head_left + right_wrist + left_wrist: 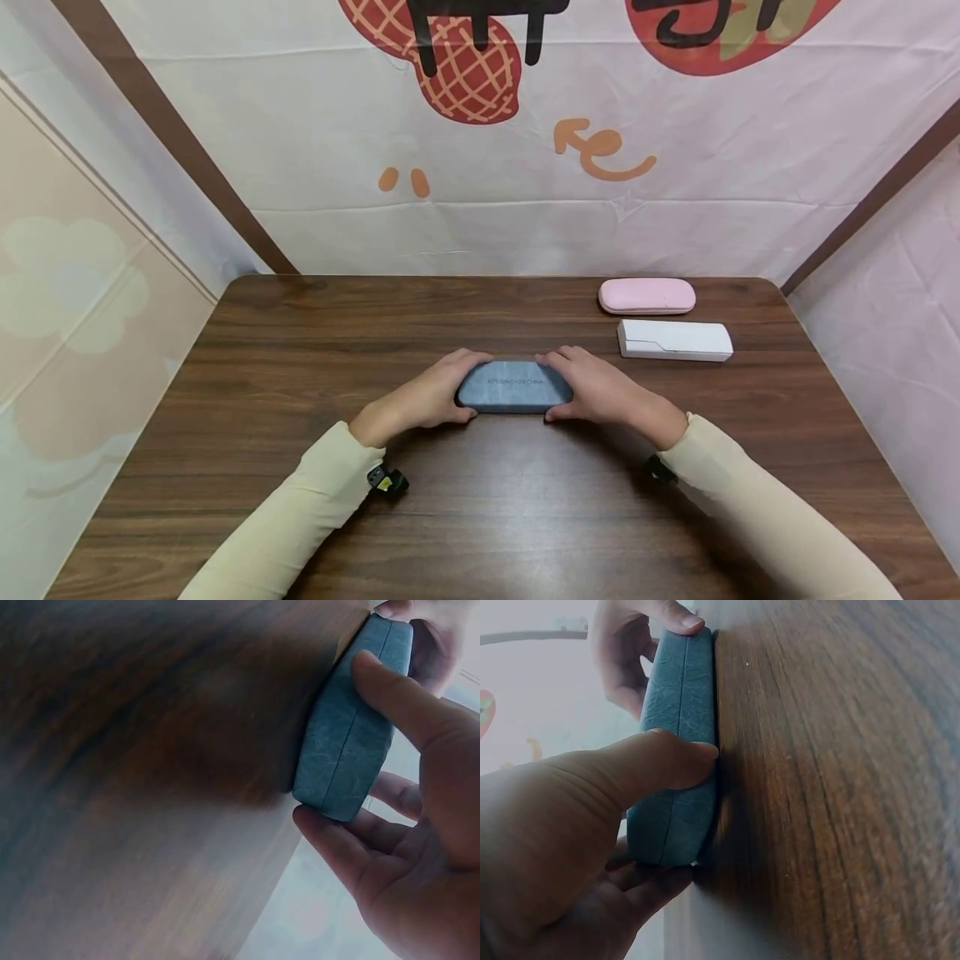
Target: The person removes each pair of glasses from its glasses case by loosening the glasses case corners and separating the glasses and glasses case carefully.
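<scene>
A blue-grey glasses case [513, 387] with small lettering on its lid lies lengthwise in the middle of the table, its underside right at the wood. My left hand [433, 392] grips its left end, thumb on the front side and fingers around the end and back. At the opposite end my right hand [600, 390] holds it the same way. Both wrist views show the seam along the case's front [676, 712], with the lid closed. In the right wrist view the right thumb presses on the front side of the case [341, 742].
Toward the back right of the wooden table [300, 350] lies a pink glasses case [647, 296]. Just in front of it sits a white case [675, 340] with a flap. A printed fabric wall [525, 233] rises behind the table's back edge.
</scene>
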